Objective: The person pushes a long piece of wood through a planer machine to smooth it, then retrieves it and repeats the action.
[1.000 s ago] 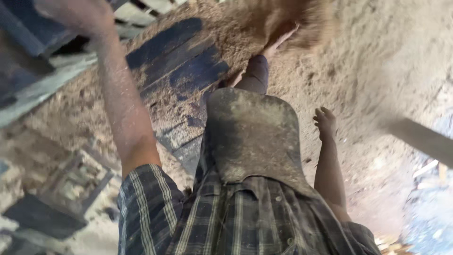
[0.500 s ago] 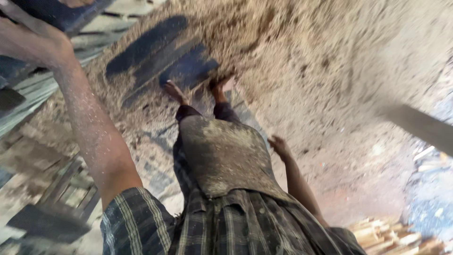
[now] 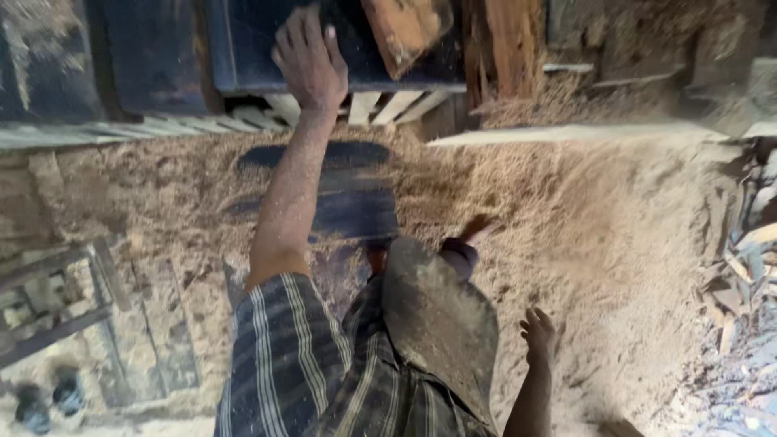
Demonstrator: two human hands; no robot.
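Biggest thing here is the sawdust-covered dirt floor (image 3: 615, 243), pale tan and heaped up toward the far edge where it meets a dark blue-black metal machine body (image 3: 162, 48). A row of pale wooden slats (image 3: 162, 129) runs along the foot of that machine. Leaning against its top, near the far edge, there's a reddish-brown wooden block (image 3: 405, 28) and a rust-coloured wooden post (image 3: 506, 44) just beside it. Over at the right edge of the floor sits a messy pile of pale wood offcuts (image 3: 749, 275).

The person's in a dark plaid shirt (image 3: 283, 364) with a dusty grey-brown apron (image 3: 441, 324) hanging down the front.

Left hand (image 3: 312, 61) is stretched up with fingers spread, palm flat against the dark machine body, not gripping anything. Right hand (image 3: 538, 336) hangs low by the apron, fingers loosely open, empty, just above the sawdust.
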